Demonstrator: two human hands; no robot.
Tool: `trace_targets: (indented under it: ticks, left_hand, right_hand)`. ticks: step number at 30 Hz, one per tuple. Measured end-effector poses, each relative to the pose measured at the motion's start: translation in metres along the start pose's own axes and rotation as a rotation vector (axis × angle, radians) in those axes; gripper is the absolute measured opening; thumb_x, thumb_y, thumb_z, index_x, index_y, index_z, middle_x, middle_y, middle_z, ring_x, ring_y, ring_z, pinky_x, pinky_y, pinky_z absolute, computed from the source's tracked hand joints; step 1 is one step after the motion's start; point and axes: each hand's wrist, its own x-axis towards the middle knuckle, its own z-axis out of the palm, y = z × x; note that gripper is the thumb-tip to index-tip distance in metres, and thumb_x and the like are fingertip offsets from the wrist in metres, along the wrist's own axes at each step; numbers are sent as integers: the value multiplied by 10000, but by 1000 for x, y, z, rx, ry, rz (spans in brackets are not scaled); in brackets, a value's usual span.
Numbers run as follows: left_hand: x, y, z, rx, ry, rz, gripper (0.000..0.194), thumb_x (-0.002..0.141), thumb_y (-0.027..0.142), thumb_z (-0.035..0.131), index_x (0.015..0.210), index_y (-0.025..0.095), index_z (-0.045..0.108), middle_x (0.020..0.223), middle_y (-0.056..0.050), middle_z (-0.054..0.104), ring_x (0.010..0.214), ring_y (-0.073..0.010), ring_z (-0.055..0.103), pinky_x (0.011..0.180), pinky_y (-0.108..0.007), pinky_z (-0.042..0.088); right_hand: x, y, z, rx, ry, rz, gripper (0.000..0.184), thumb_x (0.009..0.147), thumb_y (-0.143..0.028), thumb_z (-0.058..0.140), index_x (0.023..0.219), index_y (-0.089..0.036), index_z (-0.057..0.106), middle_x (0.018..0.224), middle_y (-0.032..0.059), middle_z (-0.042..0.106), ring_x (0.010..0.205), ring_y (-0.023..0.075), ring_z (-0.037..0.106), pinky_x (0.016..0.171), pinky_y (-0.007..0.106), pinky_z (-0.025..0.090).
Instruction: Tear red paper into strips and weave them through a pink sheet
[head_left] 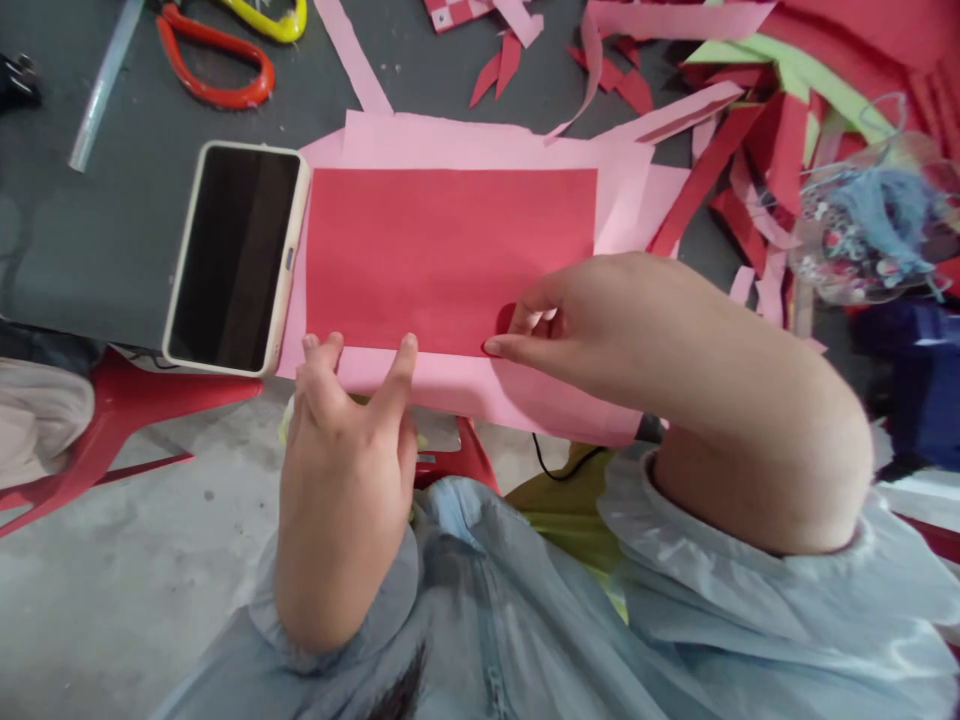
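Nearest us, our left hand [337, 440] lies spread and loose, fingertips resting along the near edge of the red sheet [442, 250], while our right hand [592, 325] pinches that same edge farther right. The sheet lies on pink paper [480, 390] on the table [82, 250], beside the phone [234, 260], and could skew or crease if we pulled with the right while pressing too lightly with the left. Beyond, a wide reach could drag loose paper strips [709, 175] over it.

Open tabletop [90, 240] left, phone [234, 258] blocking, strips [709, 172] crowding right
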Motion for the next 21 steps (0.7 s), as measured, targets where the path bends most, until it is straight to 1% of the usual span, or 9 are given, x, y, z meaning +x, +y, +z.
trace_targets:
  ticks: [3,6,8,11,13,16,18,20,21]
  left_hand:
    - [0,4,-1,9,-16,15,522,961,109,549,1460,259,571,1492,-231,384,1469,-480,419,1038,-632,530]
    - [1,11,0,56,8,22,494,960,124,558,1447,202,583,1481,-248,423,1482,-495,387,1105,-683,445]
    - [2,17,3,63,31,57,472,969,136,534,1440,127,567,1439,-259,492,1482,-463,396,1154,-671,393]
    - [3,24,7,36,73,110,463,976,124,483,1431,55,531,1370,-263,568,1397,-379,517,1181,-596,392]
    - [2,26,9,30,66,125,475,971,105,482,1443,85,523,1380,-255,557,1366,-352,549,1173,-577,408]
    - [1,27,10,29,34,147,533,951,82,532,1470,204,530,1409,-231,504,1410,-389,500,1120,-606,455]
    - [0,28,11,24,27,138,597,932,75,576,1488,285,515,1422,-205,477,1429,-414,472,1089,-621,479]
    - [0,30,10,22,21,119,638,917,74,607,1495,323,505,1431,-184,468,1437,-421,463,1091,-632,475]
    - [1,31,9,26,18,115,637,914,77,614,1493,323,510,1436,-182,466,1441,-428,458,1098,-642,464]
  right_hand:
    - [-2,0,0,-28,4,48,322,934,-418,525,842,-241,779,636,70,685,772,275,689,691,347,393]
    - [-5,3,-1,-39,14,54,329,933,-428,521,850,-248,784,641,64,696,757,267,686,676,342,392]
    - [-7,5,-3,-42,11,60,318,925,-418,526,836,-254,783,644,57,703,743,259,681,661,336,388]
    - [-9,8,-7,-41,-30,90,287,900,-384,548,772,-250,767,681,49,724,704,239,666,631,329,373]
    - [-11,9,-11,-36,-66,125,273,888,-355,558,724,-242,746,706,46,732,673,224,650,612,326,361]
    - [-15,12,-14,-19,-95,163,284,889,-334,567,665,-230,706,713,50,726,661,216,635,602,328,362]
    - [-17,16,-15,-4,-89,175,287,893,-338,579,655,-227,693,706,52,721,665,215,629,609,330,372]
    - [-20,20,-15,12,-83,196,272,901,-344,585,687,-228,706,699,47,720,668,213,625,624,330,385]
    - [-21,21,-14,20,-87,213,260,904,-344,586,709,-230,715,697,44,720,665,211,621,629,328,387]
